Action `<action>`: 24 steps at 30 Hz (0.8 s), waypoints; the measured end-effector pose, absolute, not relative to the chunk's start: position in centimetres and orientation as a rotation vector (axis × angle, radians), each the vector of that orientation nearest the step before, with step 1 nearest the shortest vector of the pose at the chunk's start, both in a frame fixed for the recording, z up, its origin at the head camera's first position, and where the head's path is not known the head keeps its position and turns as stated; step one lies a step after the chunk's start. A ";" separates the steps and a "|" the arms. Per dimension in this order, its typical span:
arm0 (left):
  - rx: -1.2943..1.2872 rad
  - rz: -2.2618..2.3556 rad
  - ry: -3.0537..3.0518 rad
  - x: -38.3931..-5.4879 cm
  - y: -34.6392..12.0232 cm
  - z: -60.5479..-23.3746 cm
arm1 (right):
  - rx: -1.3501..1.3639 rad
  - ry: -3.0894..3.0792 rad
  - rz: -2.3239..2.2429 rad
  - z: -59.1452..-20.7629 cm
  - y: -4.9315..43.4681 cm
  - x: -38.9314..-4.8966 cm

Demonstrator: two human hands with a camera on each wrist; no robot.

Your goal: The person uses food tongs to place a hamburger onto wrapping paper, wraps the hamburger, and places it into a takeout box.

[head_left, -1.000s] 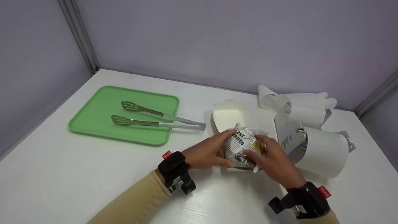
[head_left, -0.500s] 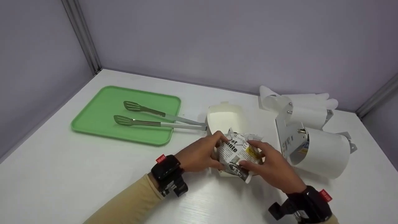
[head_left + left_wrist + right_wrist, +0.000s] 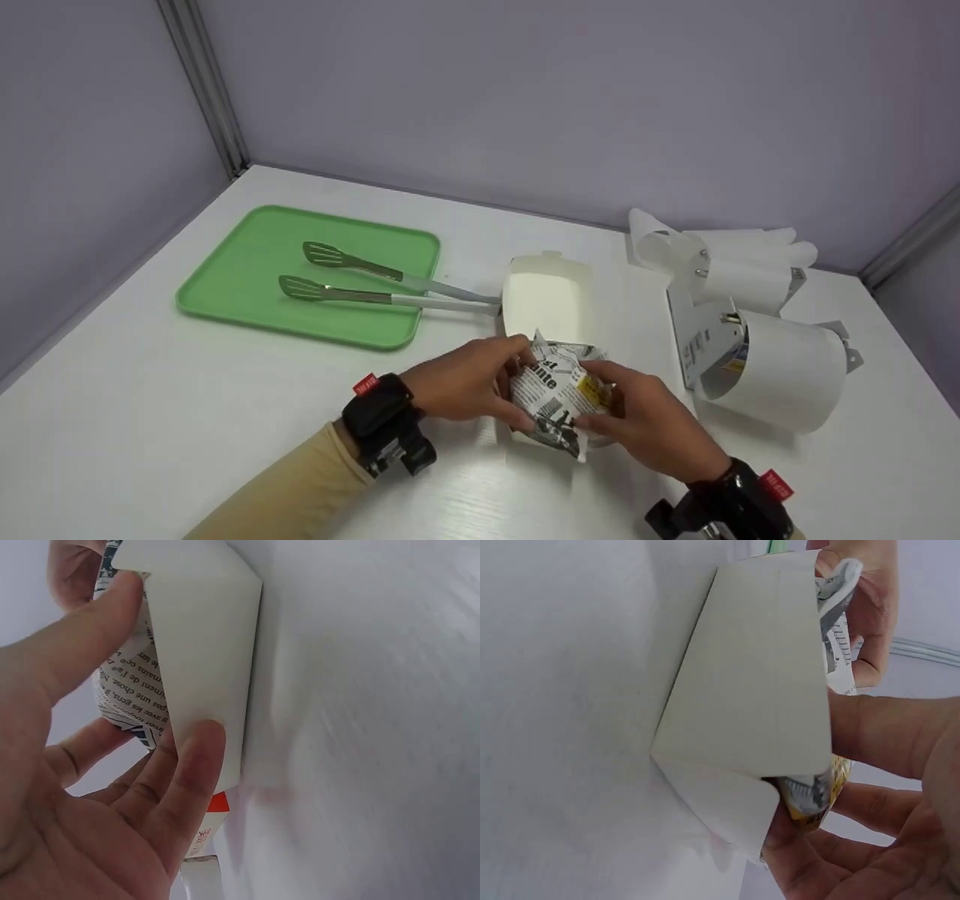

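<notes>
A bundle in newspaper-print wrapping sits in the near half of a white paper box, whose lid stands open behind it. What the wrapping covers is hidden. My left hand holds the bundle's left side; in the left wrist view, fingers of it also touch the box's outer wall. From the right, my right hand grips the bundle with thumb and fingers. The right wrist view shows some of those fingers between the wrapping and the box wall.
A green tray lies at the left, with slotted metal tongs across its right edge, reaching close to the box. White curled sheets on metal holders stand at the right. Walls enclose the table.
Both hands and the wrapped bundle have shifted left and toward me, with the bundle lower in the box. More of the open lid shows behind it.
</notes>
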State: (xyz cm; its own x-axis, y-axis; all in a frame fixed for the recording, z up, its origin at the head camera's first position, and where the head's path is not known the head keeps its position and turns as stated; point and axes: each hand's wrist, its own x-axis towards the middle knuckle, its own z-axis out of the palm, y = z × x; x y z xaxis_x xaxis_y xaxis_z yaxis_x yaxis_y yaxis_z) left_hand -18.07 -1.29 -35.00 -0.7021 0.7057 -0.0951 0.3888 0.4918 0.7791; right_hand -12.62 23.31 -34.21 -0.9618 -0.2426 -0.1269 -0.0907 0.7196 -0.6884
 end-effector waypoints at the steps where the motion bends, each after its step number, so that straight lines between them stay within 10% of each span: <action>1: 0.908 1.063 2.349 -18.0 -1.4 -35.0 | -0.287 2.716 -1.069 -34.2 23.2 -12.5; 24: 1.016 0.657 2.797 -16.0 -0.5 -35.1 | -0.433 2.742 -0.878 -34.1 21.6 -11.8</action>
